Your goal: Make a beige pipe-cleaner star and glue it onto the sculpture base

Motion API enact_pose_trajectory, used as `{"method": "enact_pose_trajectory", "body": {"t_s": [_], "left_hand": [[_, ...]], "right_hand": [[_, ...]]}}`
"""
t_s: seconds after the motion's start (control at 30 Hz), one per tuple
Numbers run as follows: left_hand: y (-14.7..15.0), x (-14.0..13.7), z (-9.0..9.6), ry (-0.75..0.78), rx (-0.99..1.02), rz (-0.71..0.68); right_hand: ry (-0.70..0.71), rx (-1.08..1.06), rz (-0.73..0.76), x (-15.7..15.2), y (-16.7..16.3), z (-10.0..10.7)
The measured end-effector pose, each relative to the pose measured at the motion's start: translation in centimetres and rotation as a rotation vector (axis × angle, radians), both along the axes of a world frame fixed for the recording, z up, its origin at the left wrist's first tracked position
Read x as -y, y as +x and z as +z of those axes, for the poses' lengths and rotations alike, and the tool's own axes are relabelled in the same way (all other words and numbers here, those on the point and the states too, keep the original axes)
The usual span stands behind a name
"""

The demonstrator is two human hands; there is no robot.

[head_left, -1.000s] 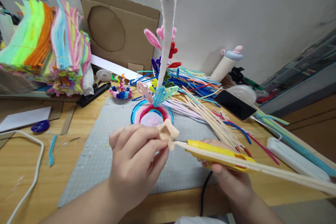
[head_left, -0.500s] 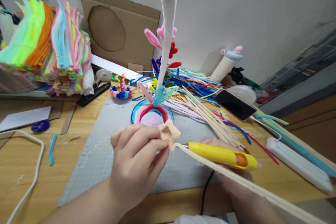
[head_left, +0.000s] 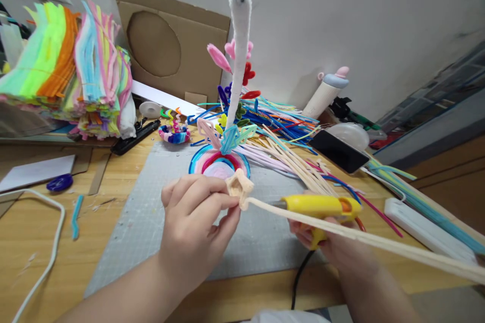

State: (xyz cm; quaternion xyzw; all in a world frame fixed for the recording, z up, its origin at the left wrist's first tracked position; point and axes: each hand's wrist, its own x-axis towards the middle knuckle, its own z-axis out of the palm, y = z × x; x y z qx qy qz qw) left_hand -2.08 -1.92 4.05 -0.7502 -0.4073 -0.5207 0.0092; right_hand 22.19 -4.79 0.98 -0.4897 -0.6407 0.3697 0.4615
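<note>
Left hand (head_left: 199,219) has its fingers pinched on a little beige cup (head_left: 245,185) over the grey mat (head_left: 261,260), right hand (head_left: 343,247) is wrapped round a yellow glue gun (head_left: 308,205), nozzle pretty near the cup.

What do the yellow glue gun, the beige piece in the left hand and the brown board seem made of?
Yellow glue gun: probably hard plastic, with a smooth, slightly shiny body; the grey nozzle, blurred, may be metal. Beige piece: likely fuzzy pipe cleaner, given its soft, matte surface. Brown board: apparently cardboard, plain, matte, with a cut circle.
</note>
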Motion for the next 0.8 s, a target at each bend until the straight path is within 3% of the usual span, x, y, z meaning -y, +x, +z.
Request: {"method": "enact_pose_trajectory", "body": {"t_s": [0.13,0.2,0.33,0.43,0.47,0.63,0.73,0.8], "left_hand": [[-0.1,0.1,0.0,0.021,0.001,0.02],[-0.1,0.2,0.0,0.032,-0.002,0.022],[-0.1,0.3,-0.1,0.028,-0.017,0.008],[0.0,0.2,-0.2,0.022,-0.034,0.002],[0.0,0.2,-0.2,0.021,-0.045,0.001],[0.2,-0.1,-0.4,-0.004,-0.13,-0.019],[0.2,-0.2,-0.5,-0.008,-0.155,-0.022],[0.2,-0.3,-0.5,-0.013,-0.17,-0.022]], "right_hand": [[-0.37,0.002,0.111,-1.2,1.4,-0.1],[-0.417,0.09,0.106,-1.8,1.9,-0.2],[-0.212,0.419,-0.093,-2.5,2.8,0.0],[-0.064,0.654,-0.284,-2.2,2.3,1.2],[-0.022,0.655,-0.282,-2.0,1.8,1.8],[0.198,0.344,0.129,-1.1,-2.8,5.0],[0.286,0.328,0.202,-1.4,-4.8,5.8],[0.324,0.339,0.172,-1.9,-5.4,5.7]]}}
